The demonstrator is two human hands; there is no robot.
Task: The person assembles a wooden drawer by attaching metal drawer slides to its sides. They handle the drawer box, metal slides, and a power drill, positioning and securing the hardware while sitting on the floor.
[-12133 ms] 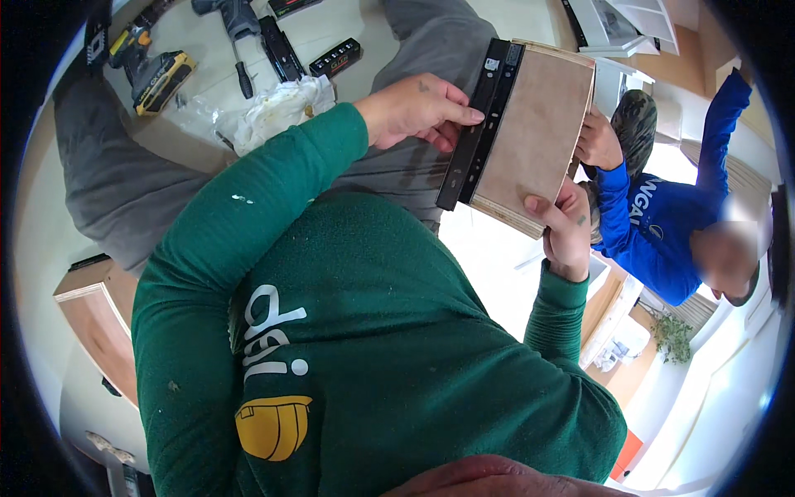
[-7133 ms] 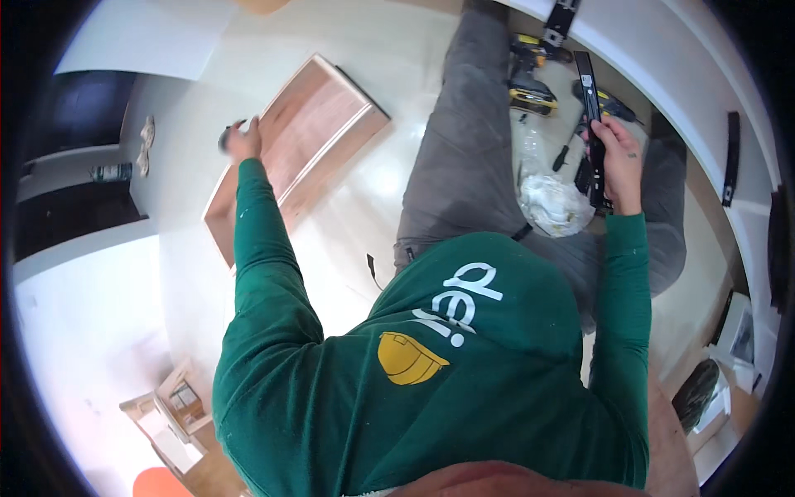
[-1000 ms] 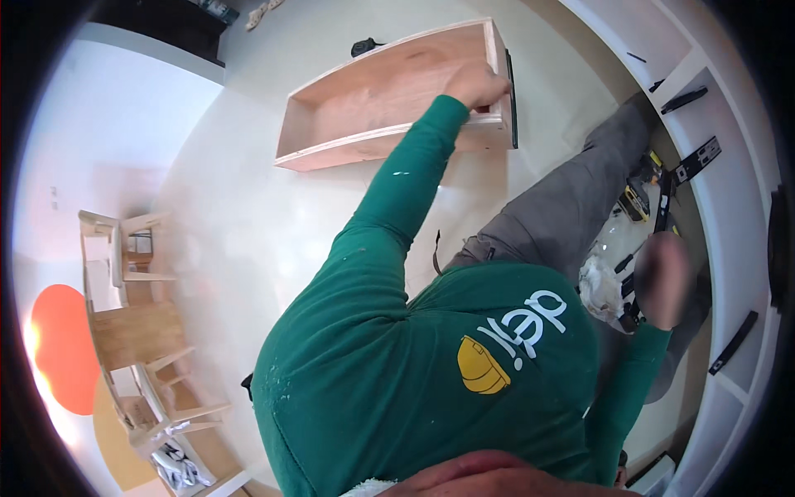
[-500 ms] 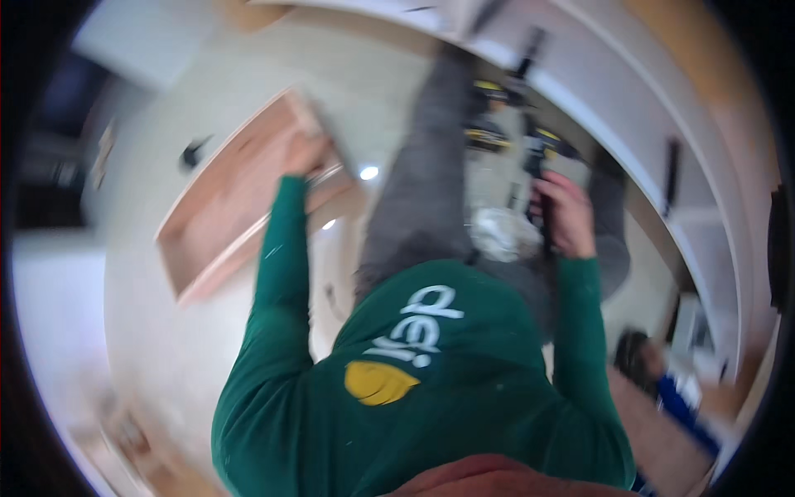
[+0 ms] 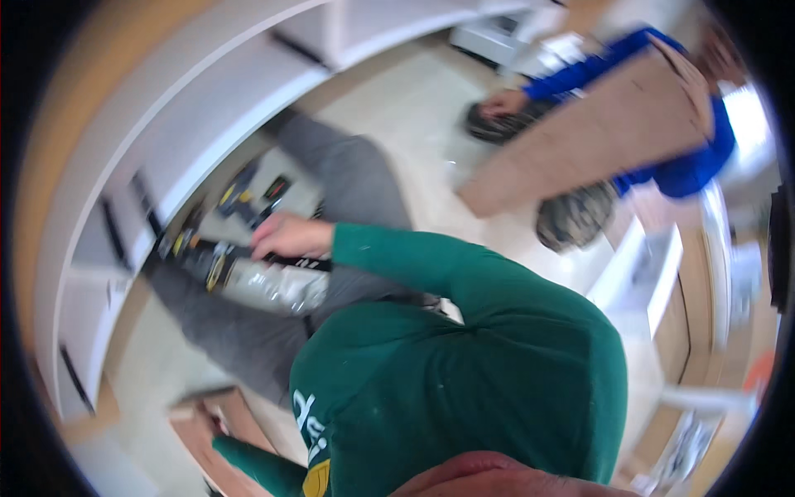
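Observation:
I sit on the floor in a green hoodie with grey trouser legs spread. My right hand reaches down over a black rail and a clear plastic bag of small parts between my legs; blur hides its grip. Yellow-and-black power tools lie just beyond it. My left hand is at the lower left on the rim of a wooden box, and only a small part of the hand shows.
A white shelf unit curves along the left, with black rails lying on it. At the upper right another person in a blue top holds a brown board; their dark shoes stand on the pale floor. White furniture stands at the right.
The view has swung round fast. My right hand has come down onto the black rail and bag. The wooden box has shifted to the lower left, my left hand still on it.

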